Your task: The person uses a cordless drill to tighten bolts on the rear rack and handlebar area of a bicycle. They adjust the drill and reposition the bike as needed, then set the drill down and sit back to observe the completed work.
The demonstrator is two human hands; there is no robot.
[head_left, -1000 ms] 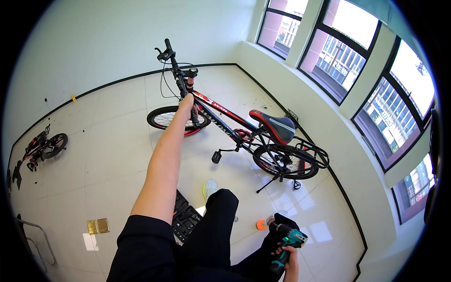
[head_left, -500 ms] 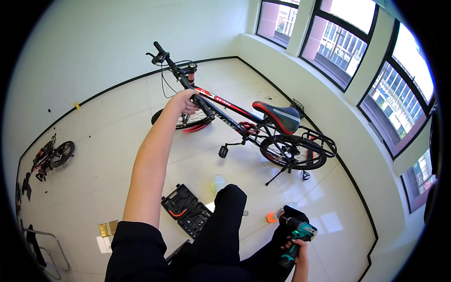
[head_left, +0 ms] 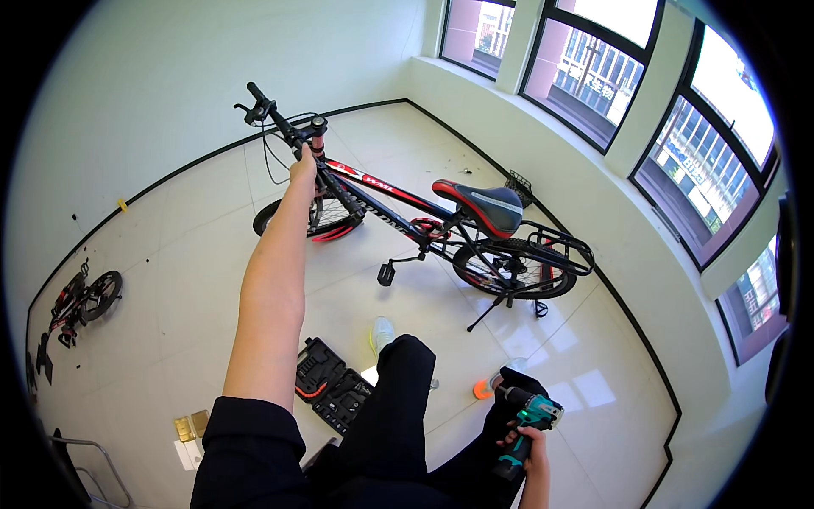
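A black and red bicycle (head_left: 386, 204) stands upright on its kickstand, handlebar to the left and saddle (head_left: 483, 208) to the right. My left arm is stretched out, and my left hand (head_left: 303, 168) is at the front of the bicycle, by the head tube just below the handlebar (head_left: 284, 123). One digit points up toward the bar; the other fingers are hidden, so I cannot tell whether they grip. Down at the lower right, my right hand (head_left: 530, 445) is closed round the handle of a teal and black cordless drill (head_left: 536, 413), held over my right leg.
An open black tool case (head_left: 335, 386) lies on the floor by my left leg. Bicycle parts with a small wheel (head_left: 102, 297) lie at the far left. Gold and white pieces (head_left: 188, 437) and a metal-framed chair (head_left: 93, 462) are at lower left. Windows line the right wall.
My left hand has moved forward along the bicycle, from the frame tubes up to the handlebar area. The view has shifted slightly. My right hand still holds the drill.
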